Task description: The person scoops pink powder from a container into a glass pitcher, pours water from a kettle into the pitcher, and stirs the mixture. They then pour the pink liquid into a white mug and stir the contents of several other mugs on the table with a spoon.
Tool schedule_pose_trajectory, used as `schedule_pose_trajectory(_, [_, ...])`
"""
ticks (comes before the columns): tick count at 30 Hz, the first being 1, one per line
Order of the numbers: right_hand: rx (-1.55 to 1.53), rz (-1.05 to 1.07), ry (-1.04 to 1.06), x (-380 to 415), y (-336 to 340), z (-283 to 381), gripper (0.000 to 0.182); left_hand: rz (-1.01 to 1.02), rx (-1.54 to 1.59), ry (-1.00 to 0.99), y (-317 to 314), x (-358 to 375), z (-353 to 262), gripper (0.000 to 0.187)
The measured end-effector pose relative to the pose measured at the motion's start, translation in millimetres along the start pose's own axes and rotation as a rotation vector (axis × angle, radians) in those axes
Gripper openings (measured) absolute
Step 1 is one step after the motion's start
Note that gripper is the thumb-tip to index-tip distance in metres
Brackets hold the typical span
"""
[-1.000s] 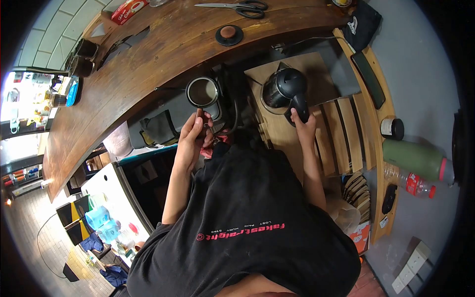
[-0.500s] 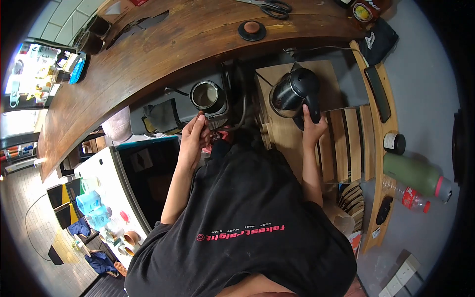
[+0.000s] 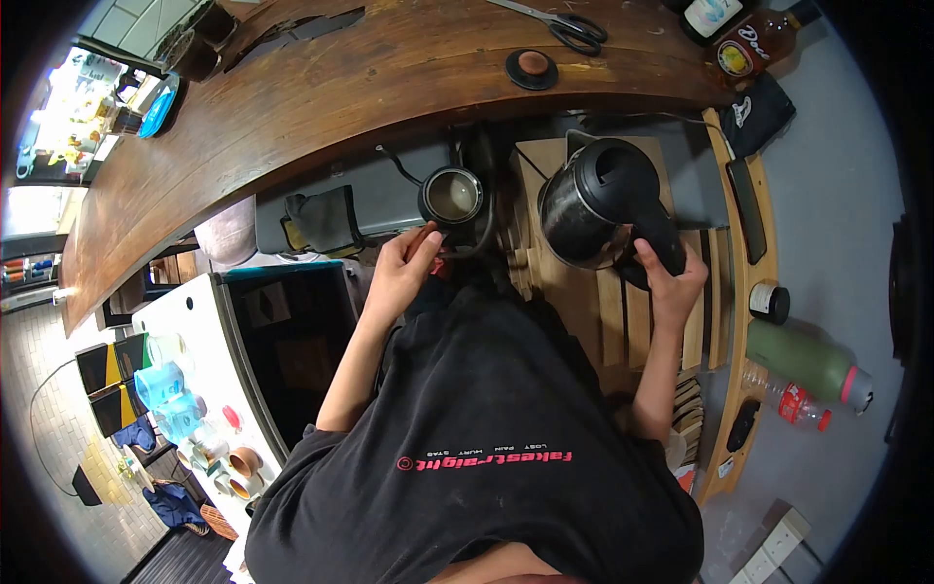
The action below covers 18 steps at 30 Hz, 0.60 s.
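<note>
Head view: left hand (image 3: 401,271) grips the pot (image 3: 452,197), right hand (image 3: 673,284) clasps the kettle (image 3: 590,212), and the black shirt (image 3: 486,409) reads "fakestraight".

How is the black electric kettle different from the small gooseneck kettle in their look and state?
The electric kettle is clearly bigger than the gooseneck kettle. The electric kettle's top is covered by a black lid, while the gooseneck kettle is open, showing its pale inside. The electric kettle has a thick black handle; the gooseneck kettle has a slim brown one. Both are held by their handles, in the right hand and left hand respectively.
</note>
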State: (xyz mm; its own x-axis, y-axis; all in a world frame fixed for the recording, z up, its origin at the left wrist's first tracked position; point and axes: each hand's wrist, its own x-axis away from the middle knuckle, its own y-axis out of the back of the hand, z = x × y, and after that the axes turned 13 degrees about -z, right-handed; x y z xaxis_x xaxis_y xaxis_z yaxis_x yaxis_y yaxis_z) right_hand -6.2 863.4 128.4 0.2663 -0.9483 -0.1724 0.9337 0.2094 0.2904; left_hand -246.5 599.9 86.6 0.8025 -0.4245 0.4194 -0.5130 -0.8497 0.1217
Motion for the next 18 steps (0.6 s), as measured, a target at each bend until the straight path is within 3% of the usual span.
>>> schedule_pose_trajectory(9, [0.044, 0.285, 0.177, -2, 0, 90, 0.03, 0.034, -0.014, -0.058, -2, 4, -9, 0.035])
schedule_pose_trajectory(16, [0.297, 0.484, 0.243, -5, -5, 133, 0.034, -0.012, -0.04, -0.17, 2, 8, 4, 0.037])
schedule_pose_trajectory(18, [0.331, 0.512, 0.267, -7, -8, 140, 0.035, 0.087, -0.171, -0.12, 6, 7, 5, 0.041])
